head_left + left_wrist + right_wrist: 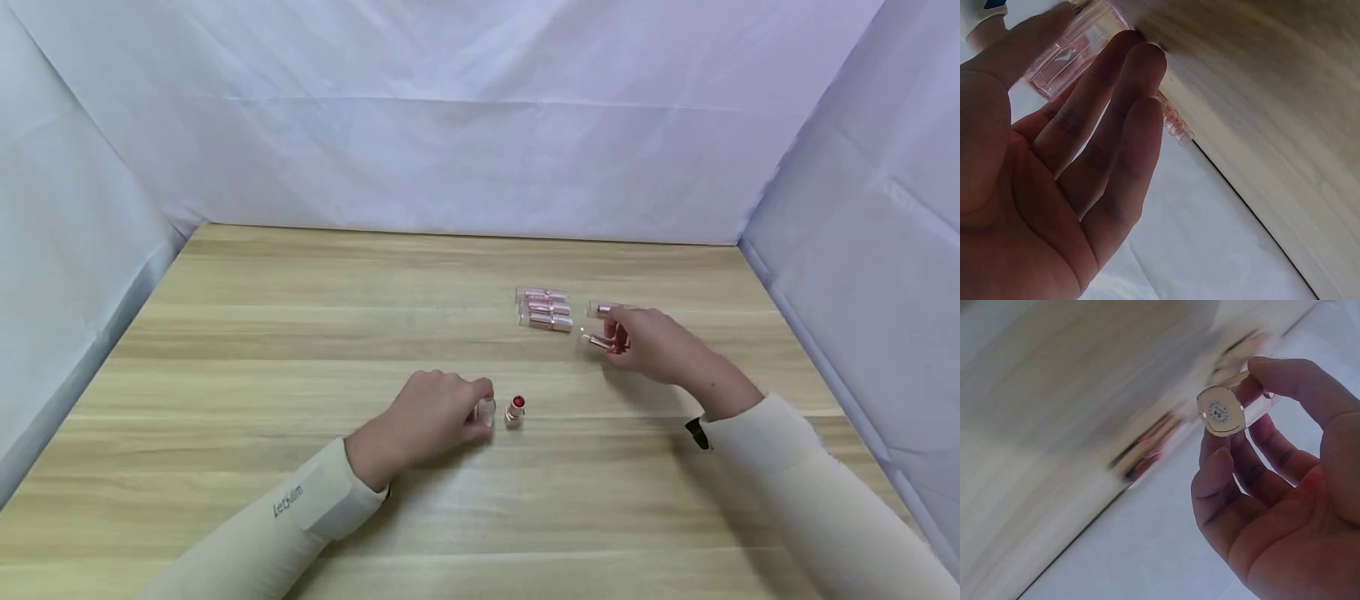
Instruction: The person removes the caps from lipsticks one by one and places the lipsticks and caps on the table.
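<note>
My left hand [438, 410] pinches a clear cap [487, 412] between thumb and fingers, low over the wooden table. In the left wrist view the see-through cap [1069, 56] lies between thumb and forefinger. Just right of it stands an uncapped lipstick [515, 411], upright with its red tip showing. Farther right, my right hand [660, 346] grips another lipstick [597, 342] that has a clear cap end pointing left. The right wrist view shows this lipstick's flat base [1219, 412] with a round printed label, held between thumb and fingers.
Three capped lipsticks [546, 322] lie side by side toward the back of the table [300, 333]. One more lipstick [601, 308] lies just behind my right hand, partly covered by it. White cloth [465, 158] hangs along the back and both sides.
</note>
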A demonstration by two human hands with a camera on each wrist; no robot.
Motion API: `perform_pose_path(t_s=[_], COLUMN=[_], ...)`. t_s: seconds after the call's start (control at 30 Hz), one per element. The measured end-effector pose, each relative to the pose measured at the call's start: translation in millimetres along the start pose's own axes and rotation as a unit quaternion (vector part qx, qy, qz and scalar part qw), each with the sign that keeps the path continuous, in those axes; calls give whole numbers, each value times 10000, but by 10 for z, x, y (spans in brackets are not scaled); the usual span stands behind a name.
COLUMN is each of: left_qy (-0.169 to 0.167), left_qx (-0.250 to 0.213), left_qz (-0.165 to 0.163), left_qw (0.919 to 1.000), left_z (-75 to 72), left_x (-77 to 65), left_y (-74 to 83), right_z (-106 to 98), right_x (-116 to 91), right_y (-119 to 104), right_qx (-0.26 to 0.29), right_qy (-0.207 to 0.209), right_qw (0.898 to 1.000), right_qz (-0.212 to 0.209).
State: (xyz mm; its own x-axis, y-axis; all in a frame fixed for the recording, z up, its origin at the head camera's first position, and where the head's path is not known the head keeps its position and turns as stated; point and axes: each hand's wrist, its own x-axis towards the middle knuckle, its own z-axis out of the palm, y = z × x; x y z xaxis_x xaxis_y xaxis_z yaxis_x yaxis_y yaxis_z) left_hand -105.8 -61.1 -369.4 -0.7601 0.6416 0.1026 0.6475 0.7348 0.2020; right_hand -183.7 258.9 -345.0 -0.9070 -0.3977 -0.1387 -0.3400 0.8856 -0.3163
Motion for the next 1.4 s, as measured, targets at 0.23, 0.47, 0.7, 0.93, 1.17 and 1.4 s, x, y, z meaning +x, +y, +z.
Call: perform_pose_path(t_s=[0.23, 0.47, 0.7, 0.93, 1.17, 1.4], left_qy=[-370, 694, 1800, 2286, 2387, 2382], left_qx=[-449, -560, -362, -311, -297, -208], left_qz=[-711, -851, -63, 447, 537, 482], left_qw=[9958, 9924, 9830, 9720, 9691, 9698], left_z=[-63, -141, -139, -125, -135, -143], left_x=[-5, 32, 30, 29, 23, 5], left_y=[50, 71, 81, 64, 47, 43], right_z=[59, 127, 210, 261, 299, 312], right_x=[-96, -214, -273, -287, -306, -324], right_y=[-437, -799, -1034, -1108, -1152, -1175], right_qx=[285, 418, 540, 911, 1036, 1153], right_qy=[360, 926, 1285, 1322, 1436, 1440], right_qw=[9976, 9872, 9728, 9669, 9629, 9619], right_qz=[-509, -1227, -1849, -1985, -2037, -2019])
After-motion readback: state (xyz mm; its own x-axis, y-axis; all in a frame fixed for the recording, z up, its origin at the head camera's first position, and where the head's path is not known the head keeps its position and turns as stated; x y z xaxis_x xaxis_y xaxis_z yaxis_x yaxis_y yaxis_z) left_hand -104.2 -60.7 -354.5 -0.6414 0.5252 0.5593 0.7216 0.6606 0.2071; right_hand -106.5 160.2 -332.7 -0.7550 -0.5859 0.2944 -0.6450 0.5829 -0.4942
